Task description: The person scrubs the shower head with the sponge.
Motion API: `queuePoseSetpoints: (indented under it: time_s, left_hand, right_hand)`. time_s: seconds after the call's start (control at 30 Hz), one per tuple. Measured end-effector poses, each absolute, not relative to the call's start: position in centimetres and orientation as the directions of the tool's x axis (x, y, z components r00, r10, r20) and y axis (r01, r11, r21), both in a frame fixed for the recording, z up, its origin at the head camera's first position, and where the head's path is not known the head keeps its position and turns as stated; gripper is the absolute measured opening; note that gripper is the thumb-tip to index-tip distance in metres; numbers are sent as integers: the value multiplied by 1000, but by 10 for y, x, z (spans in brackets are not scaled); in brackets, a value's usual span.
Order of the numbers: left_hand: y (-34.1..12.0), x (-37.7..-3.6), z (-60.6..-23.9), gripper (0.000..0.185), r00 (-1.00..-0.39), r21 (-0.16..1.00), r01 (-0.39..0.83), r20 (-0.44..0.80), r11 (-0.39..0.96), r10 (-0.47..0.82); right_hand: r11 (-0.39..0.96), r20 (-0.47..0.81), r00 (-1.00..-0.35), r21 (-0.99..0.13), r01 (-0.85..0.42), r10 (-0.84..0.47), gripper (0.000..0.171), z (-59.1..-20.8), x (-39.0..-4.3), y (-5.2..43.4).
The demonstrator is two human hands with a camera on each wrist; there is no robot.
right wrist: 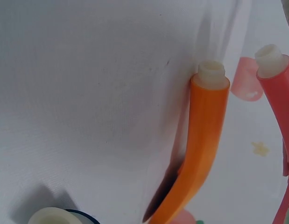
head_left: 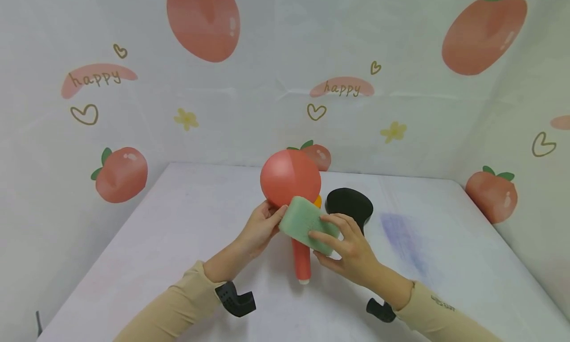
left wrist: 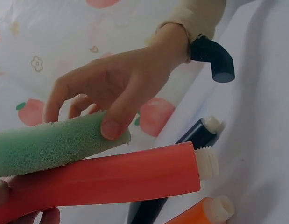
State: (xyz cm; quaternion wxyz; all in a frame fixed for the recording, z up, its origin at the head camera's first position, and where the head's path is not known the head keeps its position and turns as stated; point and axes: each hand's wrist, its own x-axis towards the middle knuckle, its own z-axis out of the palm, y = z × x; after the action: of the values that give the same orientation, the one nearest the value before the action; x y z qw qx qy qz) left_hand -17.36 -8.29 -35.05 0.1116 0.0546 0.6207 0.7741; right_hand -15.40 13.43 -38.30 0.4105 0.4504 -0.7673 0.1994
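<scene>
The left hand (head_left: 260,229) grips a red paddle (head_left: 290,183) raised over the middle of the table (head_left: 147,243), while the right hand (head_left: 352,250) pinches a green sponge (head_left: 305,224) against it. This looks like wiping; next, probably, firm strokes across the face. Black paddle (head_left: 350,207) lies just behind.

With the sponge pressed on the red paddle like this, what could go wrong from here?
The left hand holds the red paddle near its head, so its long handle could swing. The right hand pinches the sponge only at one end; it might slip off. The black paddle and orange paddle lie just beneath and could get knocked.
</scene>
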Motion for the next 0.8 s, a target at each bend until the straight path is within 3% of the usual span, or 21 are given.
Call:
queuePoseSetpoints:
  time_s: [0.27, 0.47, 0.63, 0.8]
  left_hand:
    - [-88, -181, -355, 46, -970, 960, -121, -61, -252, 234]
    - [-90, -182, -352, 45, -977, 958, -122, -71, -258, 200]
    - [-91, -184, -353, 46, -983, 953, -107, -58, -283, 175]
    - [-90, -185, -353, 42, -987, 945, -109, -67, -308, 145]
  right_hand:
    - [484, 784, -247, 77, -872, -570, 28, -385, -152, 137]
    - [449, 686, -258, 111, -887, -680, 27, -386, -147, 141]
    - [364, 586, -198, 178, -914, -785, 52, -387, -142, 142]
    - [276, 529, -140, 186, -943, -837, 53, -388, -139, 142]
